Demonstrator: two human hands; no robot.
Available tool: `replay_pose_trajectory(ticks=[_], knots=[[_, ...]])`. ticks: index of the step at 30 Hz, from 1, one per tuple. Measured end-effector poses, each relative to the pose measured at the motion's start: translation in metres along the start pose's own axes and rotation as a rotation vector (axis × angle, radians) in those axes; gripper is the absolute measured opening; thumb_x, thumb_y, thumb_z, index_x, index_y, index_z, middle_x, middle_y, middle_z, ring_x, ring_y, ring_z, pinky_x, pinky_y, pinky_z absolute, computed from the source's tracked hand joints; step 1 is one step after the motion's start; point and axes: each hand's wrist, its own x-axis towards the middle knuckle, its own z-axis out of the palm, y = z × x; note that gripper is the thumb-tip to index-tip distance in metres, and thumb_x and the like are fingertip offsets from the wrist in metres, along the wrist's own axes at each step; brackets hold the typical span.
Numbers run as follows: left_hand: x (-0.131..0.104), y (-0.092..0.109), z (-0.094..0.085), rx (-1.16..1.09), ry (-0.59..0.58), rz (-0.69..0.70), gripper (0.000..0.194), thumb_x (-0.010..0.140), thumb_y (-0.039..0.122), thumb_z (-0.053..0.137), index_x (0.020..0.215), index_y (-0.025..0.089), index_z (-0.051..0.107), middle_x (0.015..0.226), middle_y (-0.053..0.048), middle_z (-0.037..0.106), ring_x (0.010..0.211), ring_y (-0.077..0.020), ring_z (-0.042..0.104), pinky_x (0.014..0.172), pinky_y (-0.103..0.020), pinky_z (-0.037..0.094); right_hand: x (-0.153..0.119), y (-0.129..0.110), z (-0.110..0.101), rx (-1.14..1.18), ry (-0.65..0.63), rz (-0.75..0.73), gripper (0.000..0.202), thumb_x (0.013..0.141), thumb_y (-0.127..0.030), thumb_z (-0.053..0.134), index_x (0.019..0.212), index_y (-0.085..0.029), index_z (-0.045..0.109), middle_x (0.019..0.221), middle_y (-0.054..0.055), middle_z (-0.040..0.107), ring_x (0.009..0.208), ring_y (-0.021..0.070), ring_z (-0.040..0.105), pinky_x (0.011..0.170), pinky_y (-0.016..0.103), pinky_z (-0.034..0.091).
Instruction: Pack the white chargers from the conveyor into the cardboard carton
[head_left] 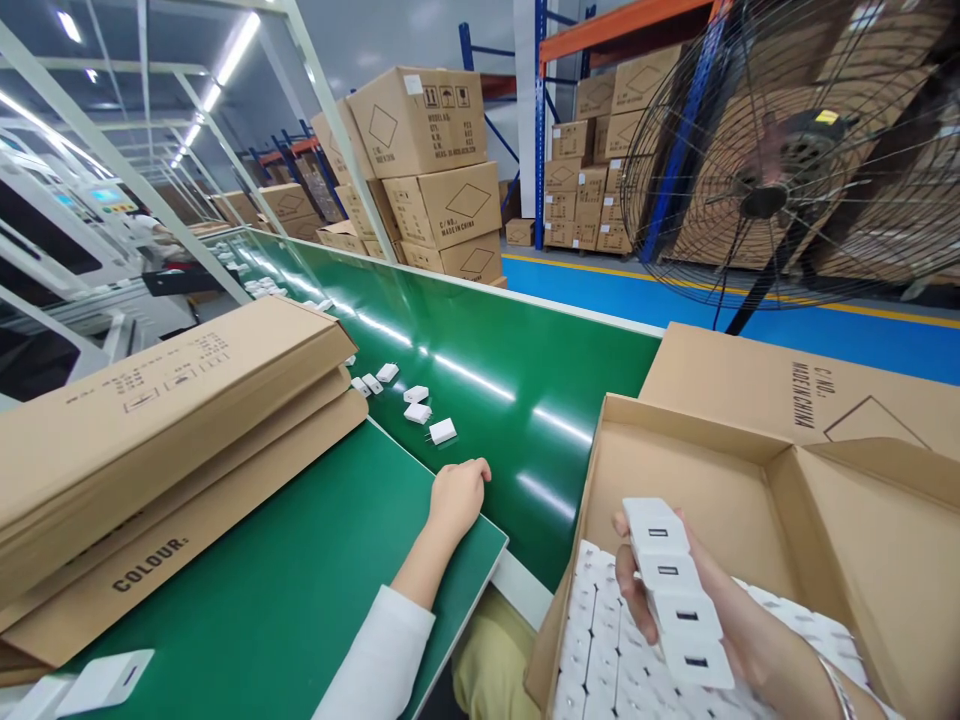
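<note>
My right hand (720, 590) is closed around a row of several white USB wall chargers (676, 592), their USB ports facing up toward me. It is above an open cardboard box (686, 440), whose lower part holds tightly packed rows of white chargers (600, 640). My left hand (459, 495) is at the edge of a green tabletop (300, 560), beside the green conveyor belt (525, 410). Its fingers curl in, and nothing shows in them. Just beyond it on the belt lies a loose white charger (442, 431), with several others (417, 411) farther back.
Flat cardboard boxes (180, 400) are stacked on the tabletop at left, with white chargers (105, 685) in front. A large fan (765, 195) stands behind the open box. Stacked cartons (442, 205) rise past the belt, near shelving. A person (161, 235) is far left.
</note>
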Motion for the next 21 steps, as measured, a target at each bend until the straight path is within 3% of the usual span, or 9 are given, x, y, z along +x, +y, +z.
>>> replay_pose_trajectory(ticks=[3,6,9,12,16,21], knots=[[0.0,0.0,0.0,0.019,-0.004,0.01,0.03,0.084,0.011,0.034,0.082,0.025,0.06,0.084,0.002,0.065,0.079,-0.0153,0.056,0.072,-0.027,0.034,-0.005,-0.011,0.003,-0.121,0.047,0.069,0.066,0.082,-0.074,0.022,0.09,-0.02,0.06,0.078,0.005,0.063,0.061,0.0132,0.057,0.061,0.028,0.043],[-0.001,0.0,0.0,0.049,-0.012,0.017,0.027,0.081,0.009,0.036,0.072,0.023,0.058,0.076,0.002,0.062,0.074,-0.0149,0.055,0.067,-0.026,0.033,-0.008,-0.037,-0.002,-0.425,0.299,-0.006,0.055,0.08,-0.071,0.038,0.097,-0.022,0.057,0.081,0.004,0.063,0.071,0.0175,0.058,0.066,0.03,0.044],[0.0,0.0,0.0,0.057,-0.015,0.015,0.026,0.08,0.008,0.037,0.07,0.022,0.057,0.075,0.002,0.061,0.072,-0.0148,0.054,0.065,-0.027,0.032,-0.004,-0.061,-0.021,-1.109,0.576,-0.112,0.055,0.078,-0.071,0.041,0.104,-0.024,0.053,0.087,0.006,0.064,0.074,0.0222,0.058,0.061,0.032,0.042],[0.0,-0.002,0.001,0.053,-0.01,0.016,0.026,0.081,0.009,0.037,0.072,0.023,0.057,0.077,0.002,0.061,0.073,-0.0146,0.054,0.065,-0.027,0.032,0.002,-0.067,-0.038,-1.711,0.693,-0.027,0.059,0.08,-0.071,0.033,0.114,-0.026,0.05,0.097,0.009,0.064,0.083,0.0303,0.059,0.064,0.037,0.041],[0.0,-0.003,0.001,0.036,0.0,0.022,0.027,0.081,0.01,0.036,0.072,0.023,0.058,0.077,0.002,0.062,0.072,-0.0144,0.055,0.065,-0.027,0.032,0.0,-0.053,-0.04,-1.818,0.599,0.077,0.052,0.081,-0.066,0.038,0.113,-0.029,0.055,0.092,0.008,0.067,0.084,0.0335,0.06,0.067,0.041,0.042],[-0.001,-0.002,0.002,0.009,0.009,0.037,0.029,0.084,0.011,0.034,0.078,0.024,0.059,0.081,0.003,0.064,0.077,-0.0143,0.057,0.072,-0.026,0.035,-0.015,-0.046,-0.029,-1.681,0.371,0.212,0.054,0.08,-0.069,0.038,0.117,-0.034,0.055,0.115,0.007,0.061,0.102,0.033,0.056,0.076,0.042,0.044]])
